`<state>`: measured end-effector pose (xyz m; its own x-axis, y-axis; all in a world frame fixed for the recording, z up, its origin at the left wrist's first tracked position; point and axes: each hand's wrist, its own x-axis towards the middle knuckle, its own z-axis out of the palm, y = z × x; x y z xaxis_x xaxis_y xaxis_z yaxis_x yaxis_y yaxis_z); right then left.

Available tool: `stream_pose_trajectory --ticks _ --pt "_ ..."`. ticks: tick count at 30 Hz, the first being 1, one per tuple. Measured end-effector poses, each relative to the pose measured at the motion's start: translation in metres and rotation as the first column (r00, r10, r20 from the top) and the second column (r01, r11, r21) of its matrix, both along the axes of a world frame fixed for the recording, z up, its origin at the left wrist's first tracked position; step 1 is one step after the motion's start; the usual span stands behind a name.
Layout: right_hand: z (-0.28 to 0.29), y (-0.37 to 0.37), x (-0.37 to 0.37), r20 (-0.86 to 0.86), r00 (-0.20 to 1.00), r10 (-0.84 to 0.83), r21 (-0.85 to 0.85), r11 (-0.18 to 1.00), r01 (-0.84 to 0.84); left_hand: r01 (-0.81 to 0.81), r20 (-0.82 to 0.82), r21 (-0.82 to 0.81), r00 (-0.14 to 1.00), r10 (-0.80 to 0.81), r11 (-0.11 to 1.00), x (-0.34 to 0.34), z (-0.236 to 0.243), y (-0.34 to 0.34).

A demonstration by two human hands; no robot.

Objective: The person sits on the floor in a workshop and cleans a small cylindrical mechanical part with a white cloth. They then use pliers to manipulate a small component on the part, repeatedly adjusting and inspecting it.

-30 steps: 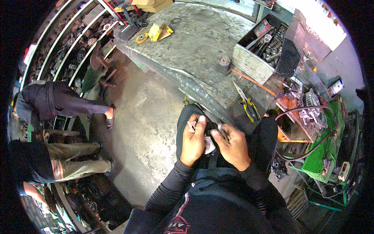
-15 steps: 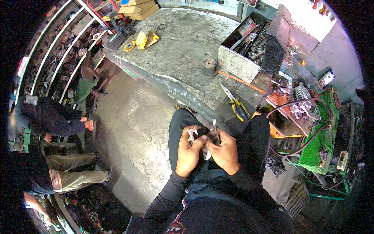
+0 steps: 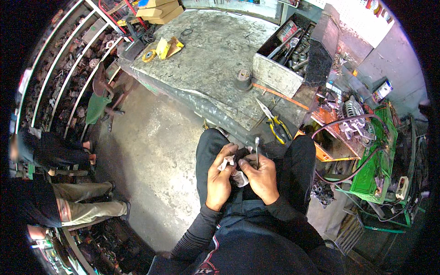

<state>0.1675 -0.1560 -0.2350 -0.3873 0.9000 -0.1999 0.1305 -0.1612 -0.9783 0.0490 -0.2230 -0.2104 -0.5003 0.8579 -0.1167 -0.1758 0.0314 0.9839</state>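
My left hand point(image 3: 219, 176) and my right hand point(image 3: 261, 176) meet over my lap, between my knees in dark trousers. Together they grip a small dark part point(image 3: 238, 161) wrapped in a white rag point(image 3: 226, 162). The left fingers pinch the rag and the part from the left. My right hand also holds a thin metal tool point(image 3: 257, 149) that stands upright, its tip pointing toward the workbench. The part is mostly hidden by my fingers.
A grey metal workbench point(image 3: 215, 55) lies ahead with yellow-handled pliers point(image 3: 275, 123), a round metal fitting point(image 3: 242, 79), an open toolbox of sockets point(image 3: 284, 55) and a yellow tape roll point(image 3: 148, 55). Green equipment with cables point(image 3: 373, 169) stands right. Two people point(image 3: 55, 183) sit left by parts shelves.
My hands drew closer together on the part and rag. The metal tool in my right hand swung up to vertical. The view shifted slightly; the people at left moved.
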Motion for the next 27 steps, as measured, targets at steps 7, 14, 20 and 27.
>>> stream_pose_trajectory --ticks 7,14,20,27 --pt "0.01 0.006 0.014 0.119 0.991 -0.054 0.106 0.993 0.042 -0.066 0.265 -0.098 0.96 0.09 0.993 -0.011 -0.005 0.001" --pt "0.007 0.0 0.02 0.118 0.993 0.008 0.148 0.989 -0.026 0.177 0.122 -0.174 0.98 -0.157 0.969 -0.014 0.0 -0.001" --pt "0.014 -0.004 0.018 0.222 0.975 -0.002 0.149 0.988 -0.032 -0.145 -0.259 -0.128 0.96 0.108 0.981 0.009 -0.016 -0.001" --pt "0.003 -0.007 0.019 0.168 0.986 -0.002 0.31 0.949 -0.05 0.154 -0.783 0.061 0.62 -0.048 0.986 0.002 0.008 0.001"
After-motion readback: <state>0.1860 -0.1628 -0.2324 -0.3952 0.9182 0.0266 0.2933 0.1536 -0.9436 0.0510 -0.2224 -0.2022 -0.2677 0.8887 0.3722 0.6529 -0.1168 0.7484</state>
